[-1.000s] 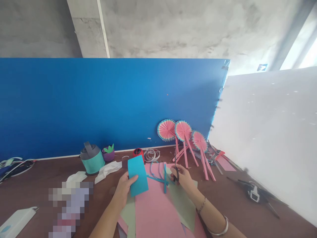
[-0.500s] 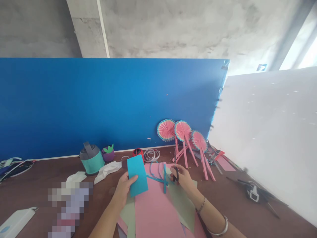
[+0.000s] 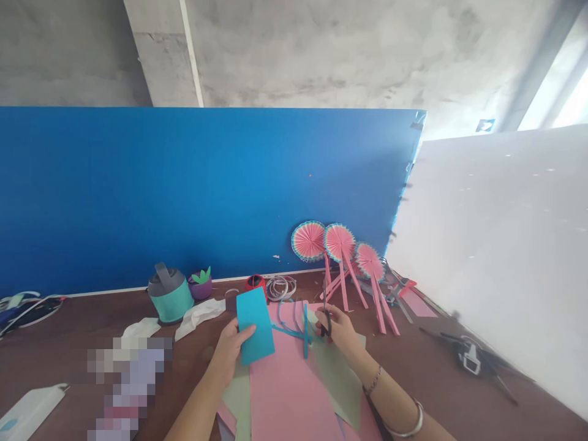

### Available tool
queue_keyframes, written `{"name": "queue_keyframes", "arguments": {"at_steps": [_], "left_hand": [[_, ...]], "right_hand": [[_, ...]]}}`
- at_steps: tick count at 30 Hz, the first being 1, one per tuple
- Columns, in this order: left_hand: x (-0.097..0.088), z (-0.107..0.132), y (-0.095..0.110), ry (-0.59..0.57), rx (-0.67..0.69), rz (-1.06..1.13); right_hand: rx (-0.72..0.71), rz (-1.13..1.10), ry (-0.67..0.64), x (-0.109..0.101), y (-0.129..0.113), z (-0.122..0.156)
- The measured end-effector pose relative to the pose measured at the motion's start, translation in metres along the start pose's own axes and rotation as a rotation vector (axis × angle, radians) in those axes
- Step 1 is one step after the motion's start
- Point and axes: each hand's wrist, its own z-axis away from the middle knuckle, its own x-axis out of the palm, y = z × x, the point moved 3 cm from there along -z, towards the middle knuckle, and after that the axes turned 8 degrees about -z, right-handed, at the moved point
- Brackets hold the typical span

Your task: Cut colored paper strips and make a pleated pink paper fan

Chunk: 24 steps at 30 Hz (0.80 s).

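A rectangular piece of blue paper (image 3: 255,324) is pinched along its left edge between the thumb and fingers of my left hand (image 3: 233,344). My right hand (image 3: 339,326) grips a pair of scissors (image 3: 326,323) by the black handles, blades pointing up and away from the blue paper. Between the hands, thin blue paper strips (image 3: 305,334) lie on the stack. Underneath are a large pink sheet (image 3: 287,392) and a grey-green sheet (image 3: 342,373), overlapping one another.
Pink pleated paper fans (image 3: 339,242) lean against the blue partition (image 3: 206,196). A teal-and-grey container (image 3: 171,297), a purple pot (image 3: 200,285), crumpled tissue (image 3: 199,316) and a cable coil (image 3: 281,287) stand behind. A dark device with straps (image 3: 471,360) lies right.
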Motion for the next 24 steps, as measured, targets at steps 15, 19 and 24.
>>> {"name": "queue_keyframes", "arguments": {"at_steps": [15, 19, 24], "left_hand": [[0.0, 0.002, 0.004, 0.288, 0.154, 0.056], [0.005, 0.01, 0.009, 0.327, 0.191, 0.053], [0.011, 0.016, 0.013, 0.327, 0.197, 0.039]], "right_hand": [[0.124, 0.217, -0.616, 0.051, -0.021, 0.055], [0.128, 0.283, -0.635, 0.057, -0.009, 0.058], [0.065, 0.348, -0.579, 0.059, -0.003, 0.057]]}}
